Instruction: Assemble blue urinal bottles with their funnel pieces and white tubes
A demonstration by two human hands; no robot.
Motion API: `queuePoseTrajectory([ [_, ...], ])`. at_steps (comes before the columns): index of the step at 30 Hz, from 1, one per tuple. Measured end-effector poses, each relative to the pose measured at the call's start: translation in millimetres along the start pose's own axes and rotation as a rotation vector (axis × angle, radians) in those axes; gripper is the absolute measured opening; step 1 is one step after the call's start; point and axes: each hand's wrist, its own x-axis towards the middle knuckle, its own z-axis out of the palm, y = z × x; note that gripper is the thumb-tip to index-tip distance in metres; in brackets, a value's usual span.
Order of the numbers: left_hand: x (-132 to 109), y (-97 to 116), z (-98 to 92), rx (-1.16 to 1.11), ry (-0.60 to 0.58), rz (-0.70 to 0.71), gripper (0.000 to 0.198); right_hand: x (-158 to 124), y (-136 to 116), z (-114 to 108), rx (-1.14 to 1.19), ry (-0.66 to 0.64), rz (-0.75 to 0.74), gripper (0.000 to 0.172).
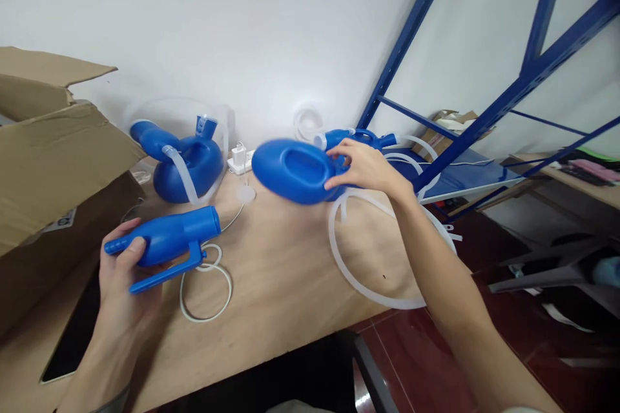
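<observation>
One blue spout (167,240) held in left hand (121,281); blue bottle (285,171) gripped by right hand (361,166), one end covered; cardboard box (58,161), left edge of desk (281,284), cut off.

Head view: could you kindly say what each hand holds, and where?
Left hand: blue tubular piece, by its narrow ribbed end. Right hand: blue bottle, by its right end.

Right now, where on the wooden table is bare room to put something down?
The widest bare patch of wooden table lies between the coiled cable and the pale tube loop, nearer you than the bottle in your right hand. It is crowded near the wall around the charger and left beside the cardboard box.
</observation>
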Motion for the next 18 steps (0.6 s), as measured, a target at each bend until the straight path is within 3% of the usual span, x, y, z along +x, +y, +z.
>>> queuePoseTrajectory([
  [2, -0.2, -0.8, 1.2, -0.01, -0.005, -0.014, 0.054, 12.5, -3.7, 10.0, -0.015, 0.11, 0.158, 0.076],
  [5, 0.1, -3.5, 0.5, 0.005, -0.036, -0.018, 0.051, 33.8, -22.3, 33.2, -0.068, 0.136, 0.315, 0.077],
  [10, 1.9, -6.5, 0.6, 0.014, -0.018, -0.051, 0.049, 60.3, -52.9, 49.0, -0.199, -0.046, 0.341, 0.064],
  [13, 1.2, -5.6, 3.3, 0.016, -0.009, -0.072, 0.044, 66.5, -63.5, 50.2, -0.237, -0.147, 0.349, 0.066],
  [18, -1.0, -6.7, 4.5, 0.038, -0.021, -0.09, 0.051, 68.9, -73.6, 65.9, -0.278, -0.185, 0.387, 0.073],
])
